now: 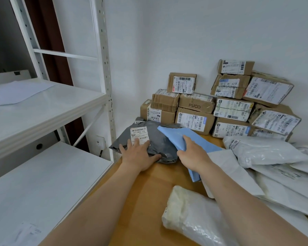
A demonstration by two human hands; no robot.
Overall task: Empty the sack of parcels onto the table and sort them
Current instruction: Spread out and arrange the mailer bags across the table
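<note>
A grey plastic mailer (160,139) with a white label lies at the far left corner of the wooden table (149,192). My left hand (139,155) rests flat on it, fingers spread over the label. A light blue mailer (176,137) leans across the grey one, and my right hand (192,155) grips its near edge with the thumb underneath. Brown cardboard parcels (220,107) stand stacked against the back wall. White plastic mailers (274,166) lie heaped on the right. No sack is in view.
A white metal shelf rack (43,107) stands close on the left, with a sheet of paper on its upper shelf. A bubble-wrapped white parcel (190,213) lies near the table's front, between my forearms.
</note>
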